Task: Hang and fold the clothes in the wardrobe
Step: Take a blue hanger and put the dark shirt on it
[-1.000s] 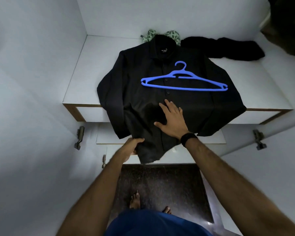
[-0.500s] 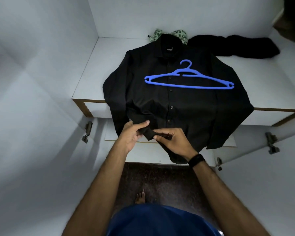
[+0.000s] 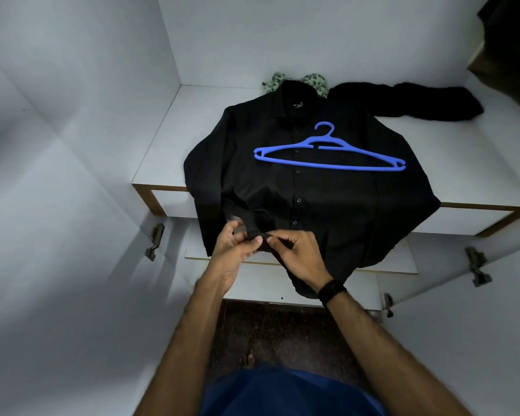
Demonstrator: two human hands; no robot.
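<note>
- Head view: a black shirt (image 3: 312, 187) lies face up on the white wardrobe shelf (image 3: 168, 139) in the middle of the frame, its lower part drooping over the shelf's front edge.
- A blue hanger (image 3: 330, 154) rests flat on the shirt's chest, hook pointing towards the collar.
- Just below centre, the left hand (image 3: 237, 247) and right hand (image 3: 300, 253) meet at the shirt's cuff (image 3: 257, 234); both have fingers curled, pinching the dark cloth between thumb and fingertips.
- A black band (image 3: 332, 291) sits on the right wrist.
- At the upper right of the shelf, another black garment (image 3: 417, 100) lies crumpled; a green patterned cloth (image 3: 309, 81) peeks out behind the collar.
</note>
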